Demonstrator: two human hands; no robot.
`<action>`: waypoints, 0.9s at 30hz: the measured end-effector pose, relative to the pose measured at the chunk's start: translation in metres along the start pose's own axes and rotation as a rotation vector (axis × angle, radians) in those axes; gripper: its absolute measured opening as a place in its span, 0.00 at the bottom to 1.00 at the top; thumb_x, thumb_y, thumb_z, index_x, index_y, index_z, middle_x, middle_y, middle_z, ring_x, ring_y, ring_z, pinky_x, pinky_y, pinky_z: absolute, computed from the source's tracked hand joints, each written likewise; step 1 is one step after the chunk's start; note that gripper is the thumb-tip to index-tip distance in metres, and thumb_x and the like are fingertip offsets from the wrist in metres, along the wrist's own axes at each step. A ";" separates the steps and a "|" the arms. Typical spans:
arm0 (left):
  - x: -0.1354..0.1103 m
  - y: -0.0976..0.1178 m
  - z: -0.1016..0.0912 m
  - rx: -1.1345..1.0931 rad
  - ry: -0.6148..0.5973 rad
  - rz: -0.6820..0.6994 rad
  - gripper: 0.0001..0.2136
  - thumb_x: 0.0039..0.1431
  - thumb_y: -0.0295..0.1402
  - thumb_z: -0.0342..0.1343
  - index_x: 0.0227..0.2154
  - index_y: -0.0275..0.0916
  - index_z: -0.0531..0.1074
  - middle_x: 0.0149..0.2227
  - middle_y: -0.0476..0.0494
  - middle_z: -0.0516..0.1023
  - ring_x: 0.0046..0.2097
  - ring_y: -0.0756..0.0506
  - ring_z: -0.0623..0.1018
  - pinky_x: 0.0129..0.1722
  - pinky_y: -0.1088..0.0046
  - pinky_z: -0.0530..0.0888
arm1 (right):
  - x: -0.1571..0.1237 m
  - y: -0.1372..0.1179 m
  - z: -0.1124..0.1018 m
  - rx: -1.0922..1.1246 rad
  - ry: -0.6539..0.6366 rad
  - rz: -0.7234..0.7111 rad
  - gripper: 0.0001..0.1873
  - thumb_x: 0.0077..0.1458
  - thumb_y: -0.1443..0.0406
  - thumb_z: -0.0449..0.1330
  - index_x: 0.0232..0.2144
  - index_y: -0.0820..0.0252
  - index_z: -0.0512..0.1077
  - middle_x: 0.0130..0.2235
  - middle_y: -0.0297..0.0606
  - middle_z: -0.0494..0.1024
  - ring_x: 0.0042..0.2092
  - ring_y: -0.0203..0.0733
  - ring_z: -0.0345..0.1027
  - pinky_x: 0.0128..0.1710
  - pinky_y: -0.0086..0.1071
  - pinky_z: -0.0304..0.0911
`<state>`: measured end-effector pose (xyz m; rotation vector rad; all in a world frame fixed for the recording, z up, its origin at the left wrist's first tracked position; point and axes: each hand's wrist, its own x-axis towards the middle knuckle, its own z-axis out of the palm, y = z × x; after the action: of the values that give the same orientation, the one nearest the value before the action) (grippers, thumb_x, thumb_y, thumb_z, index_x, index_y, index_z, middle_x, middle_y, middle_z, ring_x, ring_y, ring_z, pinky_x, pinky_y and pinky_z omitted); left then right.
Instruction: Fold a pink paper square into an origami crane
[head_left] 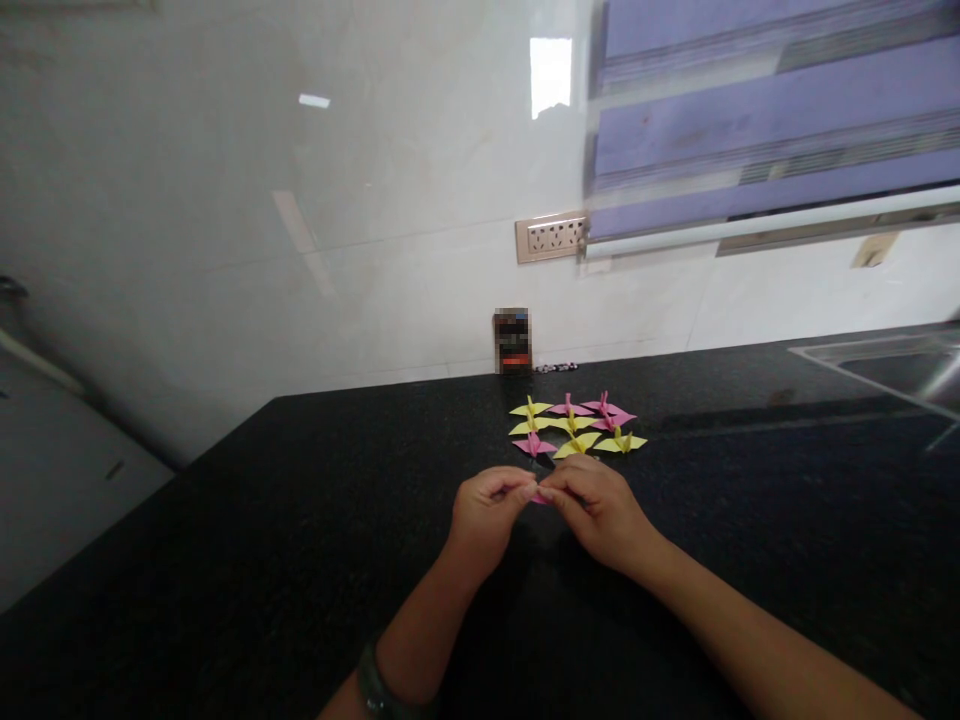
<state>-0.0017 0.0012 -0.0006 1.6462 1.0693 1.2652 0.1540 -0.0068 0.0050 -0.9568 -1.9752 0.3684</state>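
Observation:
Between the fingertips of both hands is a small piece of pink paper point(540, 498), mostly hidden by the fingers. My left hand point(491, 510) pinches it from the left, thumb against fingers. From the right, my right hand point(596, 505) pinches the same paper, and the fingertips of the two hands almost meet. Just beyond them stand several folded paper cranes in loose rows, some yellow, like the yellow crane point(622, 441), and some pink, like the pink crane point(534, 444).
The hands are over a black speckled countertop point(300, 540). A small dark box point(513, 342) leans by the white tiled wall, with a beaded string point(557, 367) beside it. A wall socket point(553, 237) and a purple blind point(750, 130) are above; a metal-edged panel point(885, 365) lies right.

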 end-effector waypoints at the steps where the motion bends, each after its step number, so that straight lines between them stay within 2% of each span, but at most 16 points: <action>1: 0.001 0.000 0.001 -0.099 0.023 -0.034 0.10 0.43 0.31 0.55 0.32 0.36 0.70 0.38 0.41 0.72 0.38 0.47 0.71 0.37 0.72 0.67 | 0.000 0.001 0.000 0.025 0.038 0.024 0.07 0.50 0.67 0.51 0.25 0.60 0.70 0.26 0.36 0.68 0.30 0.35 0.61 0.32 0.30 0.57; 3: 0.002 0.000 0.003 -0.265 0.043 -0.121 0.19 0.41 0.30 0.57 0.40 0.38 0.65 0.43 0.41 0.69 0.39 0.47 0.71 0.37 0.72 0.67 | 0.000 0.004 0.003 0.098 0.129 0.087 0.07 0.49 0.67 0.52 0.26 0.60 0.70 0.26 0.36 0.69 0.30 0.36 0.62 0.31 0.30 0.58; 4: 0.002 0.000 0.004 -0.317 0.035 -0.170 0.21 0.40 0.30 0.57 0.41 0.38 0.64 0.42 0.40 0.69 0.38 0.47 0.71 0.36 0.72 0.68 | 0.001 0.006 0.004 0.141 0.172 0.122 0.07 0.49 0.66 0.52 0.26 0.60 0.70 0.27 0.36 0.70 0.30 0.36 0.63 0.31 0.30 0.58; 8: 0.000 -0.002 0.007 -0.303 -0.022 -0.267 0.10 0.42 0.33 0.56 0.27 0.31 0.69 0.27 0.42 0.74 0.30 0.49 0.73 0.30 0.74 0.68 | 0.000 0.007 0.011 0.300 0.192 0.265 0.07 0.47 0.65 0.53 0.28 0.60 0.71 0.28 0.37 0.72 0.30 0.37 0.65 0.30 0.31 0.60; 12: -0.001 -0.004 0.008 -0.293 0.020 -0.269 0.09 0.41 0.33 0.56 0.23 0.32 0.68 0.23 0.44 0.73 0.26 0.50 0.72 0.27 0.76 0.67 | -0.001 0.003 0.016 0.418 0.150 0.340 0.09 0.46 0.64 0.53 0.30 0.61 0.70 0.26 0.36 0.72 0.27 0.35 0.64 0.26 0.28 0.61; 17: 0.000 -0.003 0.008 -0.354 0.026 -0.308 0.09 0.41 0.32 0.57 0.26 0.32 0.67 0.22 0.46 0.72 0.25 0.52 0.71 0.27 0.76 0.66 | -0.003 0.004 0.018 0.441 0.154 0.378 0.08 0.46 0.64 0.53 0.28 0.62 0.69 0.22 0.33 0.69 0.22 0.32 0.60 0.21 0.25 0.58; 21: 0.000 -0.004 0.008 -0.326 0.008 -0.303 0.09 0.41 0.32 0.57 0.25 0.31 0.68 0.20 0.46 0.71 0.24 0.53 0.70 0.25 0.77 0.66 | -0.002 0.008 0.019 0.414 0.155 0.394 0.07 0.45 0.65 0.53 0.28 0.63 0.68 0.22 0.32 0.68 0.23 0.32 0.59 0.21 0.25 0.57; 27: 0.000 -0.007 0.008 -0.301 0.044 -0.296 0.10 0.41 0.33 0.57 0.25 0.31 0.68 0.21 0.46 0.71 0.24 0.53 0.69 0.25 0.77 0.66 | -0.001 0.009 0.017 0.298 0.186 0.282 0.06 0.45 0.66 0.54 0.25 0.61 0.70 0.25 0.35 0.70 0.27 0.35 0.63 0.27 0.28 0.59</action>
<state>0.0050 0.0032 -0.0085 1.1922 1.0460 1.2021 0.1453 0.0004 -0.0104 -1.0351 -1.5668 0.6864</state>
